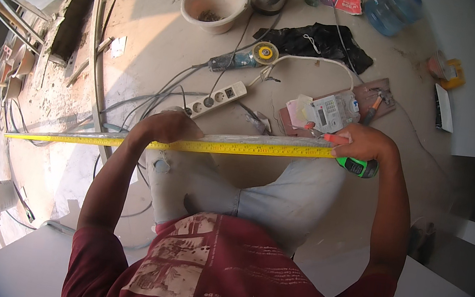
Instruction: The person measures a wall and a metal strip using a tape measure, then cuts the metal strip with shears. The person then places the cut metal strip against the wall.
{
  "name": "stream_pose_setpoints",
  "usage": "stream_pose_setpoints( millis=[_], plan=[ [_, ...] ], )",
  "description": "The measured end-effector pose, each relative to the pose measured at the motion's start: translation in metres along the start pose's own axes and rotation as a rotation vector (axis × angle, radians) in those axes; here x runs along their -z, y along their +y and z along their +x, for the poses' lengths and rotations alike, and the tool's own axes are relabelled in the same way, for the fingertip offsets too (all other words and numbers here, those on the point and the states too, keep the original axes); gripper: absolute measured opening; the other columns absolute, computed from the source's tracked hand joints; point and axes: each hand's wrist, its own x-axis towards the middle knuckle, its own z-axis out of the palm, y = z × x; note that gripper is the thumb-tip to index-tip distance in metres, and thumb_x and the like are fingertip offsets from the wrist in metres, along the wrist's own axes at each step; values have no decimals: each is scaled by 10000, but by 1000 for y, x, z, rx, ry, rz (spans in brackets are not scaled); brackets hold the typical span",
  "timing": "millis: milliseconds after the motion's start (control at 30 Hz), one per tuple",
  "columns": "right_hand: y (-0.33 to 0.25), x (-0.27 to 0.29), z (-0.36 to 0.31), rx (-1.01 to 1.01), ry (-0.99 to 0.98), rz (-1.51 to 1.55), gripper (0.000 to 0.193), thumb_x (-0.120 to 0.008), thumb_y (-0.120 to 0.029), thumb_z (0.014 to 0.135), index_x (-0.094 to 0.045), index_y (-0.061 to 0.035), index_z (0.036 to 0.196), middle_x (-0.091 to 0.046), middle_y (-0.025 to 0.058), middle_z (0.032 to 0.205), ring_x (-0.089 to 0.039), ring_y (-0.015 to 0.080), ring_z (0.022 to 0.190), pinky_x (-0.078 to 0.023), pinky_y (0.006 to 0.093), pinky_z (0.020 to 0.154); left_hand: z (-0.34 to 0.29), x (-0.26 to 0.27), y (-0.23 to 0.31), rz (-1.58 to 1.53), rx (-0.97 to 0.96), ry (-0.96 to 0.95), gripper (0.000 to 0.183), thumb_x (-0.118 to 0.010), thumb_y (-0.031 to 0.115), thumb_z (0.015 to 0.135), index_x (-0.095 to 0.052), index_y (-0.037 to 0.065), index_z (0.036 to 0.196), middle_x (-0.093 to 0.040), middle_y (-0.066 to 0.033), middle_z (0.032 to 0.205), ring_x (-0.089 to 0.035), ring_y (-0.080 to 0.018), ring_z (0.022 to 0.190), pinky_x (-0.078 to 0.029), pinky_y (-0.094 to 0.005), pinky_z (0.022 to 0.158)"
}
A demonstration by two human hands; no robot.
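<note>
A yellow tape measure blade (243, 149) is stretched across my lap along a long grey bar (270, 139). Toward the bar's left part, my left hand (175, 128) is closed around the bar and the blade's upper edge. My right hand (368, 144) is closed at the right end, by the green and black tape case (357, 167). Between its fingers shows an orange-red handled tool (333, 139), whose kind is partly hidden. Blade and bar run nearly parallel, out past my left hand.
Ahead lie a power strip (217, 100), an angle grinder (245, 58) with cables, a black cloth (322, 42) and a grey keypad meter (333, 112) on a brown board beside a hammer (373, 108). Farther off stand a bowl (214, 3) and a blue water bottle (393, 10).
</note>
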Motion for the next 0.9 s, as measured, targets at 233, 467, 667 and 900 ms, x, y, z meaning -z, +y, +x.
stream_pose_setpoints(
  millis=[233, 467, 667, 900],
  plan=[
    [-6, -18, 3, 93, 31, 44, 381, -716, -317, 730, -717, 3, 936, -701, 170, 810, -670, 247, 745, -492, 352, 716, -10, -5, -5, 34, -55, -17, 376, -488, 344, 1004, -688, 33, 1074, -683, -171, 984, -630, -342, 956, -482, -416, 885],
    [-8, -20, -4, 94, 27, 22, 403, -715, -303, 732, -706, 38, 948, -702, 190, 815, -673, 254, 736, -499, 354, 720, 43, -4, 64, -190, -159, 5, 366, -531, 287, 940, -645, 4, 1143, -651, -169, 1157, -609, -314, 1102, -475, -390, 952],
    [-8, -21, -6, 130, 44, 34, 397, -725, -298, 738, -699, 43, 940, -698, 177, 803, -663, 232, 719, -501, 350, 709, 117, -51, 48, -42, -644, 136, 443, -647, 222, 836, -600, -7, 1213, -653, -201, 1073, -635, -372, 1015, -521, -436, 877],
    [-12, -22, -12, 111, 41, 19, 386, -737, -310, 756, -679, 43, 901, -676, 170, 766, -643, 224, 700, -495, 363, 698, 118, -36, 67, -18, -524, 4, 477, -627, 329, 872, -631, -28, 1189, -669, -204, 1101, -649, -348, 973, -503, -417, 872]
  ],
)
